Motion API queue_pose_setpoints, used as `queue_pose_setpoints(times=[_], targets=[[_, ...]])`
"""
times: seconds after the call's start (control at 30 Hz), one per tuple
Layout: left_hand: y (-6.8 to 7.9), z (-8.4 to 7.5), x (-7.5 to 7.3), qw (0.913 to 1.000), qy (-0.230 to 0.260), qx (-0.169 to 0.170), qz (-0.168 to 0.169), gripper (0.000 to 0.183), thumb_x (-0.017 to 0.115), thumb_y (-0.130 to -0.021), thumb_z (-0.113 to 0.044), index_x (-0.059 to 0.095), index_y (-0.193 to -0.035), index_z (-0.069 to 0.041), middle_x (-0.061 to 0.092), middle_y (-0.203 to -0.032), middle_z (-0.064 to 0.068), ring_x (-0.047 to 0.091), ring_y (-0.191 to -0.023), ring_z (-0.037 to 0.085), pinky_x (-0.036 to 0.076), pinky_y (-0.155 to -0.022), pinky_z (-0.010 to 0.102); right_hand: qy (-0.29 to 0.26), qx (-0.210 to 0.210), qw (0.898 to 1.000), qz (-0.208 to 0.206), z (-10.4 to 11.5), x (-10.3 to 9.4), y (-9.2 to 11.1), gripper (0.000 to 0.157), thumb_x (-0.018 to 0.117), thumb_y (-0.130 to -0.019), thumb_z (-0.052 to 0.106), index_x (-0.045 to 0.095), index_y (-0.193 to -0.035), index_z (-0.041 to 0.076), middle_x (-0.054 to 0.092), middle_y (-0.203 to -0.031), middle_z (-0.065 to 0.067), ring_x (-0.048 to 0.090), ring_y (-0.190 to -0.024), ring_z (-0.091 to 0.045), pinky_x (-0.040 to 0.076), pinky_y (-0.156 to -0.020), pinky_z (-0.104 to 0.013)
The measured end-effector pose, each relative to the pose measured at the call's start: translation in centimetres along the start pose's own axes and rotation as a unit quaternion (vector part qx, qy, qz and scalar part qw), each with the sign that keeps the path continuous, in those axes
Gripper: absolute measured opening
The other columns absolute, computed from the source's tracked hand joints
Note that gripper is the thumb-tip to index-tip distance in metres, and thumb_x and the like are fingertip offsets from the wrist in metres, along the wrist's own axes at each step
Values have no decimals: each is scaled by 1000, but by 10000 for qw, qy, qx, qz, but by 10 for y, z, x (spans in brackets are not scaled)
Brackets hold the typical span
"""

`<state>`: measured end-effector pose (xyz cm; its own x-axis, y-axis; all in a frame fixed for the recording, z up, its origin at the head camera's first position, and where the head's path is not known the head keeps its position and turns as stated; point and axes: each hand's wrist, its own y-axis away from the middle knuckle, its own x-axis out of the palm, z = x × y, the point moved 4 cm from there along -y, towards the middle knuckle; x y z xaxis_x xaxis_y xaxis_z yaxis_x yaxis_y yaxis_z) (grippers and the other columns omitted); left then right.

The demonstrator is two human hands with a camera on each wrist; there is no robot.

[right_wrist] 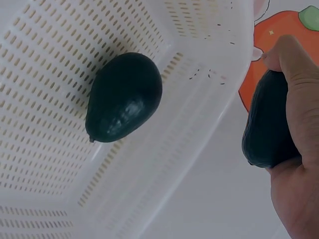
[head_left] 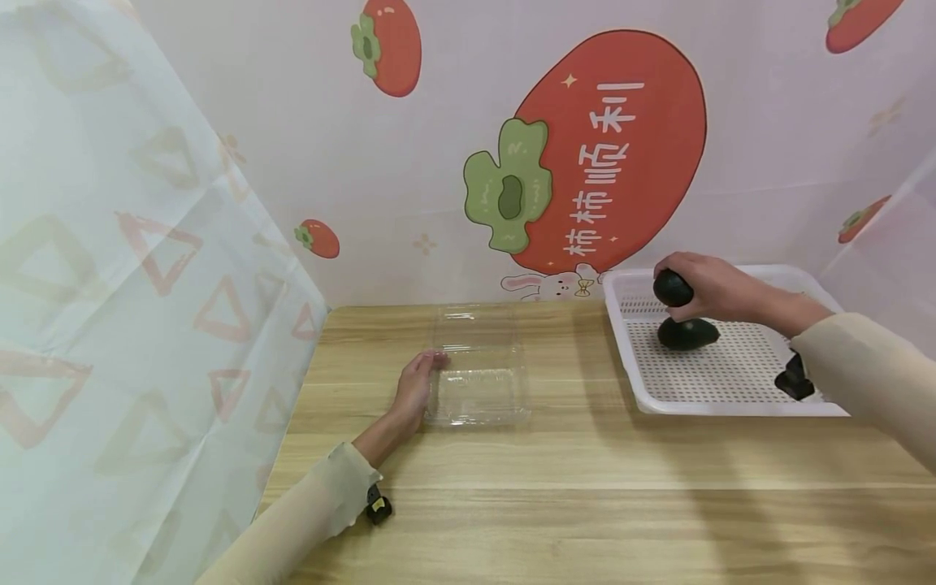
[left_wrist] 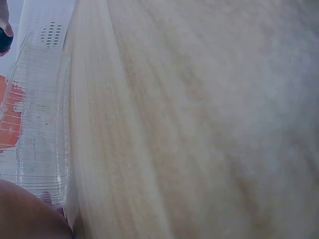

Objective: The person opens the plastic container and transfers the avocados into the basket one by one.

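My right hand (head_left: 712, 286) grips a dark green avocado (head_left: 671, 288) above the white basket; in the right wrist view, thumb and fingers wrap round this avocado (right_wrist: 266, 124). A second avocado (head_left: 686, 335) lies on the basket floor just below, seen whole in the right wrist view. On the table, a clear plastic clamshell box (head_left: 477, 396) stands with its lid spread back. My left hand (head_left: 412, 392) holds the box by its left edge. Part of that hand (left_wrist: 30, 214) shows low in the left wrist view, its fingertips partly hidden by the plastic.
The perforated white basket (head_left: 742, 409) occupies the right rear of the wood-grain table (head_left: 556, 504). Behind the table hangs a sheet printed with persimmons (head_left: 621, 162). A pale patterned sheet (head_left: 146, 284) borders the left side.
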<state>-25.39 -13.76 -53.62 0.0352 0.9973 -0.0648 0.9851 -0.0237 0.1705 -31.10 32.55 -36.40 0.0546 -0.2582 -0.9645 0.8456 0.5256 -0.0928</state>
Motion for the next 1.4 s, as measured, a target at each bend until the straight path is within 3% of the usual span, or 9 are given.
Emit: queue_pose_setpoints(times=[0.27,0.6,0.93,1.2,1.4], targets=[[0,0,0,10000,33,-1,4,44,33,-117,-26,57,-142,1,60,-145,21,47,-144,37,18,-130,56,127,18,9999,-76,-14,-1,6,54,93,-73,2,63,-118,0,68,-109,-11,62,-96,-25,58,-83,-46],[0,2,0,10000,-43,-43,-73,43,33,-117,-27,60,-139,-2,63,-141,18,48,-143,35,19,-130,57,238,84,9991,-328,-41,-5,15,52,92,-71,-1,63,-114,-1,69,-104,-10,60,-89,-22,54,-74,-36],[0,1,-1,10000,7,17,-45,44,33,-117,-27,59,-140,0,62,-143,20,48,-144,36,18,-130,57,235,355,9991,-82,-70,-5,25,57,97,-72,6,62,-116,-2,69,-103,-11,62,-89,-25,57,-73,-36],[-1,1,0,10000,71,42,-35,43,34,-117,-25,58,-141,1,61,-143,21,49,-143,36,19,-130,55,336,411,9984,-198,-86,-7,34,55,98,-70,5,64,-113,-3,70,-101,-10,62,-86,-24,55,-71,-34],[0,0,0,10000,27,64,-41,44,33,-117,-26,57,-142,1,61,-143,21,49,-142,37,20,-130,56,153,671,9976,98,-99,-4,40,53,96,-74,6,64,-114,-5,70,-101,-13,61,-88,-27,55,-72,-36]])
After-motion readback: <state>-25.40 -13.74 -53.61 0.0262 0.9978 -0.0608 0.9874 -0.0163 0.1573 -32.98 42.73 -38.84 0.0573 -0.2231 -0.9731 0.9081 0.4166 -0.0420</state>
